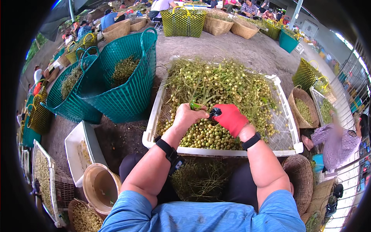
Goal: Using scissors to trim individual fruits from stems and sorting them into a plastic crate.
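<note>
My bare left hand [189, 115] is closed on thin green stems of small round fruit, above the near middle of a white plastic tray [208, 151]. My right hand [230, 117], in a red glove, grips a small black tool [214, 112] whose end almost meets my left fingertips. Whether the two touch, I cannot tell. Loose round green-yellow fruit [207, 136] lies below both hands. A heap of stemmed fruit [220, 78] fills the back of the tray. Black bands circle both wrists.
Teal plastic baskets [124, 95] stand to the left, with a white foam box [87, 150] and a tan bucket [87, 182] nearer me. A wicker basket [301, 121] and a seated person [337, 145] are on the right. Cut stems [200, 179] lie between my legs. Several people work farther back.
</note>
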`<state>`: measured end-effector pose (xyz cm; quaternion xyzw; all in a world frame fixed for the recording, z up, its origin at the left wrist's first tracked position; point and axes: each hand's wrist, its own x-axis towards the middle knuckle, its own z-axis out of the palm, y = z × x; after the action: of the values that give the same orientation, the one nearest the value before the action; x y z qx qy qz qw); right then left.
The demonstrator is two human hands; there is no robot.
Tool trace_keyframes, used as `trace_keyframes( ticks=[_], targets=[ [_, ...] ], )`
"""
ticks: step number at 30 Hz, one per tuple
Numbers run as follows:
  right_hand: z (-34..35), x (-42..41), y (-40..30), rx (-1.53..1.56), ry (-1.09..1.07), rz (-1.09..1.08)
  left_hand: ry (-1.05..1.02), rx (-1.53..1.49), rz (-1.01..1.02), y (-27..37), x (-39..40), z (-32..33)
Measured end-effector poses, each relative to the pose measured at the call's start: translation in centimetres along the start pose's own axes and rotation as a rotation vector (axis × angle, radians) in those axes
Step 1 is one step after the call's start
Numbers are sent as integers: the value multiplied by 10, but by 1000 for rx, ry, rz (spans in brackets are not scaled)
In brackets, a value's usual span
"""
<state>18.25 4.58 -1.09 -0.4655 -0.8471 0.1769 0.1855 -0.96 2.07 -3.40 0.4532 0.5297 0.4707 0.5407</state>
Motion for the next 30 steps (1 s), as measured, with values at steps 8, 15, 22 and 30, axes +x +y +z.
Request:
trace_keyframes(
  ticks=[8,15,22,30],
  targets=[
    [3,-2,-9,30,230,-108,49,412,128,-4,8,3],
    [-11,5,0,544,639,82,144,-306,-94,-2,3,-9],
    [25,11,-9,731,271,109,186,-736,-188,-34,20,-16],
    [29,19,-11,903,174,22,51,-919,-164,-6,11,-10]
  ],
)
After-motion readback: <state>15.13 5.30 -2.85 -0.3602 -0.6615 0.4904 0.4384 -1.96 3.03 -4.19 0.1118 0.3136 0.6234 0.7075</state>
